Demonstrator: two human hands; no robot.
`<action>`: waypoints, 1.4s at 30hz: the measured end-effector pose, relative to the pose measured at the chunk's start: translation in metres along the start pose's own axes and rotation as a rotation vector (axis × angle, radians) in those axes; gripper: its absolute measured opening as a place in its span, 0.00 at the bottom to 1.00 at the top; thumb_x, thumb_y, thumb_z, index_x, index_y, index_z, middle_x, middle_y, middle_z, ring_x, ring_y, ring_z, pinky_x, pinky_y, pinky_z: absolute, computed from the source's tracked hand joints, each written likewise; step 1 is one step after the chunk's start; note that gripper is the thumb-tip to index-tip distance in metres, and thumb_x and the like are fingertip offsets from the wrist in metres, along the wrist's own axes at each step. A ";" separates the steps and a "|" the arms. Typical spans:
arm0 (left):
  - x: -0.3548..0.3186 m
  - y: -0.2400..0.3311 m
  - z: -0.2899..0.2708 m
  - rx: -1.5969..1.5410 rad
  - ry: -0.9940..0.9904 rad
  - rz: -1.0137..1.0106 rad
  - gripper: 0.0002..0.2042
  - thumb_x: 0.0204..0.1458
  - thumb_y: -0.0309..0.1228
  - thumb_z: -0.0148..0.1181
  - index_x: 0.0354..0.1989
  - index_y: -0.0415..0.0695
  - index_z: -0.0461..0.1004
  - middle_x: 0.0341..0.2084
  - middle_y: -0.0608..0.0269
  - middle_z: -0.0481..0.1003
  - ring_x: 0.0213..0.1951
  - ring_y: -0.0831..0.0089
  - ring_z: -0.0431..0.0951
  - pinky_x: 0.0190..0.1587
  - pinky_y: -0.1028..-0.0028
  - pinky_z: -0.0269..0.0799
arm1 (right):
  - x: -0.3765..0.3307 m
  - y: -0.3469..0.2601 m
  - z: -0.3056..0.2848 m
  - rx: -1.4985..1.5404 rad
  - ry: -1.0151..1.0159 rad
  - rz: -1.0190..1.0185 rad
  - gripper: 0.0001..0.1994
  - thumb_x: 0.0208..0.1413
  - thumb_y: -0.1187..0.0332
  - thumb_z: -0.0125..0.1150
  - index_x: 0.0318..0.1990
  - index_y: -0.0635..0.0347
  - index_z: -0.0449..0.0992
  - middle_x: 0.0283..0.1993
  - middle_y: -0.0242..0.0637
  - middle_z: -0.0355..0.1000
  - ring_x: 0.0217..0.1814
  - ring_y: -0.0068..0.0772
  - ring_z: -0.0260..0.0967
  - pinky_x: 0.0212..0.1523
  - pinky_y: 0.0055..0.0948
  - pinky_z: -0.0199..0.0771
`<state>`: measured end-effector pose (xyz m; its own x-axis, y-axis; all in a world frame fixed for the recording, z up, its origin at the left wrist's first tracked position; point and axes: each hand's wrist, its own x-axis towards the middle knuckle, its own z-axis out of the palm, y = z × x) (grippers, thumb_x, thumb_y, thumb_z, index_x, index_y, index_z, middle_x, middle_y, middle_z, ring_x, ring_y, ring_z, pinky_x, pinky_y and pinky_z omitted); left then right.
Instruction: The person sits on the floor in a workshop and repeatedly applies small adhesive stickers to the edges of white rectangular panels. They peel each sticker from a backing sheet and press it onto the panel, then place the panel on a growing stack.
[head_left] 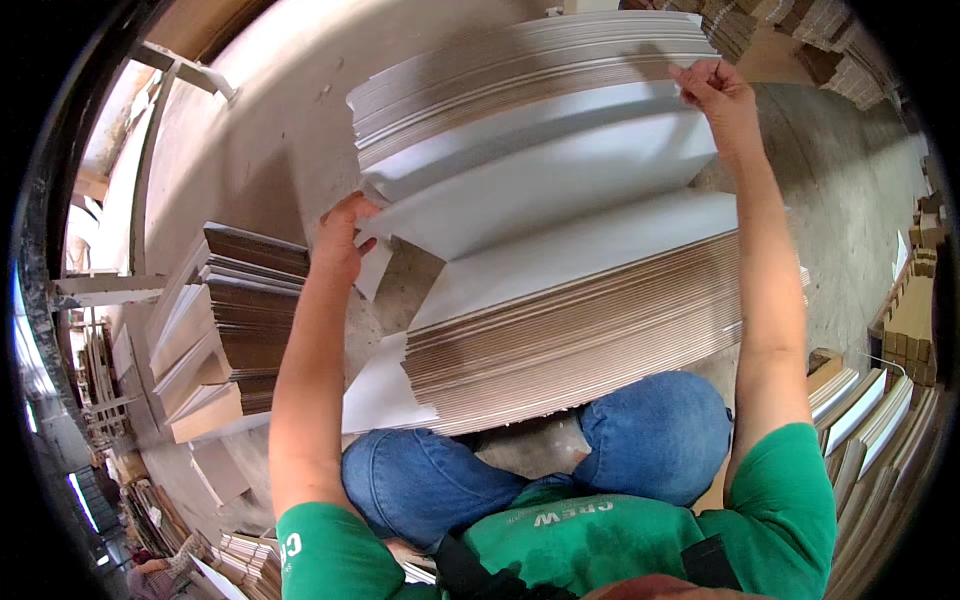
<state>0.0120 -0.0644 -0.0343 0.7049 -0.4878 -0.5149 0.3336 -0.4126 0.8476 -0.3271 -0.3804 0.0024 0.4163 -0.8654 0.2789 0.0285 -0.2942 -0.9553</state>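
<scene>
A white cardboard sheet (pixel 570 185) spans the gap between two stacks, tilted up. My left hand (pixel 345 235) grips its left corner between thumb and fingers. At the far right end, my right hand (pixel 715 88) is closed in a pinch at the sheet's upper edge, though its exact grip is partly hidden. Just in front of my knees stands the near stack of brown-edged cardboard sheets (pixel 580 315), white on the faces that show. Beyond lies the far stack of cardboard sheets (pixel 530 85), also packed edge to edge with pale faces.
Folded cardboard pieces (pixel 235 320) stand piled to the left on the concrete floor (pixel 260 120). White and brown boards (pixel 865 415) lean at the lower right. More cardboard bundles (pixel 850 55) fill the far right corner. A metal frame (pixel 110 290) runs along the left.
</scene>
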 end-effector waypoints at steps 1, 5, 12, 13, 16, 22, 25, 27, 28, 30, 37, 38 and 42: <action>0.002 -0.003 -0.002 0.024 0.002 0.014 0.32 0.33 0.45 0.65 0.46 0.40 0.66 0.39 0.63 0.69 0.40 0.72 0.64 0.39 0.67 0.57 | -0.003 0.000 0.002 -0.087 -0.047 -0.041 0.10 0.41 0.67 0.65 0.24 0.59 0.68 0.21 0.30 0.66 0.24 0.21 0.63 0.29 0.23 0.66; 0.004 0.005 0.006 0.012 0.134 0.041 0.33 0.33 0.46 0.66 0.47 0.38 0.66 0.41 0.61 0.69 0.45 0.70 0.64 0.45 0.65 0.58 | -0.008 0.022 0.040 -0.506 -0.214 -0.160 0.08 0.39 0.79 0.56 0.30 0.61 0.66 0.27 0.36 0.67 0.30 0.30 0.66 0.32 0.25 0.67; 0.039 -0.017 0.018 -0.099 0.276 0.286 0.22 0.34 0.33 0.69 0.36 0.30 0.72 0.36 0.55 0.72 0.39 0.69 0.69 0.45 0.70 0.62 | -0.008 0.069 0.058 -0.957 -0.141 -0.396 0.11 0.40 0.75 0.57 0.34 0.59 0.66 0.40 0.43 0.65 0.39 0.46 0.67 0.37 0.38 0.71; 0.035 -0.015 0.021 -0.139 0.295 0.232 0.22 0.34 0.32 0.69 0.36 0.30 0.72 0.35 0.55 0.72 0.39 0.69 0.69 0.45 0.70 0.62 | -0.007 0.076 0.055 -0.989 -0.102 -0.451 0.11 0.41 0.73 0.58 0.34 0.59 0.67 0.40 0.43 0.66 0.40 0.45 0.66 0.37 0.38 0.71; 0.017 0.000 0.024 -0.202 0.333 0.145 0.22 0.32 0.30 0.67 0.37 0.30 0.71 0.35 0.55 0.72 0.40 0.68 0.68 0.45 0.69 0.61 | -0.003 0.075 0.032 -1.054 0.130 -0.525 0.13 0.42 0.62 0.63 0.31 0.59 0.69 0.37 0.41 0.69 0.38 0.43 0.67 0.37 0.38 0.70; 0.001 0.000 0.007 -0.117 0.201 -0.012 0.31 0.31 0.36 0.64 0.47 0.36 0.66 0.34 0.58 0.72 0.44 0.68 0.64 0.47 0.66 0.57 | 0.002 0.016 0.005 -0.373 0.068 -0.007 0.08 0.45 0.67 0.62 0.28 0.60 0.70 0.24 0.32 0.69 0.27 0.27 0.65 0.31 0.25 0.67; 0.002 -0.003 0.008 0.028 0.186 -0.024 0.33 0.33 0.43 0.65 0.48 0.36 0.66 0.33 0.59 0.73 0.45 0.70 0.64 0.48 0.65 0.57 | -0.002 0.022 0.020 -0.484 -0.056 -0.160 0.07 0.45 0.71 0.61 0.29 0.62 0.69 0.25 0.32 0.69 0.27 0.23 0.64 0.31 0.23 0.67; -0.003 0.014 0.019 0.099 0.304 0.047 0.32 0.35 0.46 0.66 0.46 0.34 0.67 0.33 0.59 0.73 0.45 0.70 0.65 0.48 0.67 0.58 | -0.010 0.035 0.041 -0.469 -0.098 -0.152 0.07 0.44 0.72 0.60 0.31 0.62 0.70 0.26 0.33 0.69 0.27 0.24 0.65 0.32 0.24 0.67; 0.005 0.015 0.017 0.082 0.307 0.098 0.32 0.35 0.46 0.66 0.44 0.33 0.68 0.34 0.58 0.73 0.44 0.70 0.66 0.47 0.68 0.59 | -0.010 0.038 0.051 -0.458 -0.122 -0.151 0.07 0.44 0.72 0.60 0.32 0.62 0.70 0.27 0.33 0.69 0.27 0.25 0.65 0.33 0.24 0.67; 0.029 0.006 0.019 0.057 0.280 0.188 0.30 0.36 0.46 0.67 0.40 0.31 0.70 0.35 0.57 0.73 0.42 0.70 0.69 0.46 0.71 0.61 | -0.011 0.037 0.060 -0.547 -0.167 -0.211 0.09 0.44 0.73 0.59 0.35 0.61 0.71 0.28 0.36 0.69 0.28 0.28 0.66 0.34 0.25 0.68; 0.018 -0.010 0.004 -0.051 0.308 0.278 0.17 0.38 0.36 0.68 0.31 0.35 0.75 0.30 0.60 0.74 0.34 0.73 0.71 0.39 0.76 0.64 | -0.028 0.034 0.069 -0.548 -0.158 -0.108 0.11 0.44 0.74 0.60 0.38 0.61 0.72 0.29 0.35 0.70 0.29 0.26 0.66 0.34 0.23 0.68; 0.011 -0.009 -0.001 -0.040 0.347 0.320 0.13 0.38 0.33 0.67 0.30 0.37 0.76 0.29 0.61 0.74 0.32 0.75 0.71 0.36 0.78 0.65 | -0.033 0.030 0.069 -0.531 -0.166 -0.090 0.12 0.44 0.73 0.60 0.39 0.62 0.72 0.30 0.34 0.71 0.29 0.25 0.66 0.34 0.22 0.68; -0.041 0.009 -0.033 -0.119 0.249 0.411 0.06 0.39 0.21 0.62 0.28 0.39 0.77 0.31 0.64 0.75 0.33 0.76 0.72 0.39 0.79 0.66 | -0.057 -0.009 0.064 -0.320 -0.257 -0.070 0.09 0.47 0.74 0.59 0.38 0.62 0.73 0.32 0.32 0.71 0.34 0.20 0.67 0.37 0.19 0.68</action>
<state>0.0068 -0.0226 -0.0018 0.9164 -0.3871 -0.1014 0.0559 -0.1271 0.9903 -0.2934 -0.3027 -0.0113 0.6380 -0.7211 0.2702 -0.2018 -0.4951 -0.8451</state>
